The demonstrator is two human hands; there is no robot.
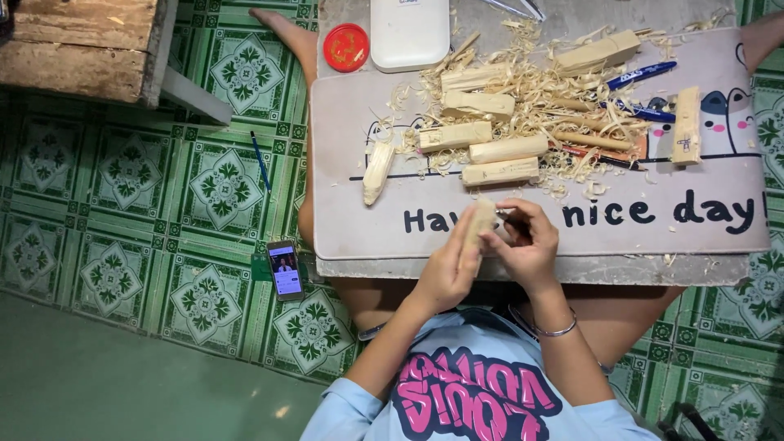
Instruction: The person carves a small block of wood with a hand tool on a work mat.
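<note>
Two hands meet over the near edge of a low table, both busy with one pale wood block. Far left, a rough wooden bench stands on the green patterned floor tiles, and a blue pencil lies on them. Nearer, a phone rests face up with its screen lit. On the table's far side sit a red lid and a white tray. The left hand is wrapped around the block, holding it upright. Just beside it, the right hand is closed on a thin tool whose tip touches the block. Beyond them lie more carved wood pieces among curled shavings, with blue pens to the right.
</note>
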